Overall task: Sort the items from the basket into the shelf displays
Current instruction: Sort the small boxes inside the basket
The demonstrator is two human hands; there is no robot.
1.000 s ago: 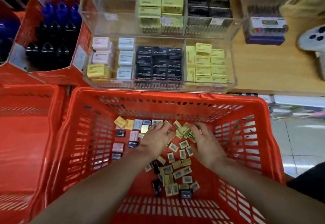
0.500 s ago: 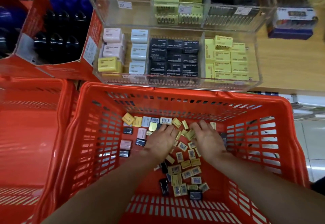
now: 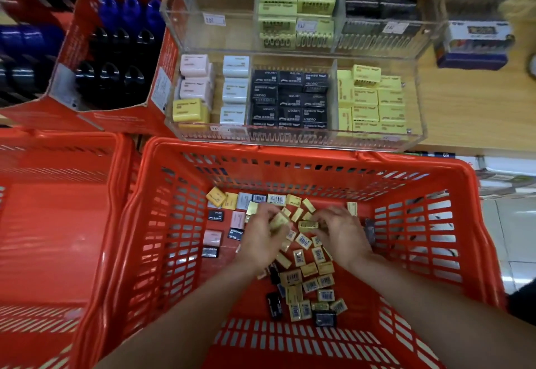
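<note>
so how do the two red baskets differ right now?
The right basket holds scattered small yellow, black and pink boxes, and both hands, left hand and right hand, are down in it; the left basket shows no items or hands and is cut off by the frame. Both are red slotted plastic.

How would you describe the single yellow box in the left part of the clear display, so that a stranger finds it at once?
Start at the clear display just behind the red basket and look into its lower tier, leftmost compartment. The yellow box lies at the front left corner there, nearest the basket. It is the only yellow one in that compartment; the boxes behind it are pink and those to its right pale blue.
</note>
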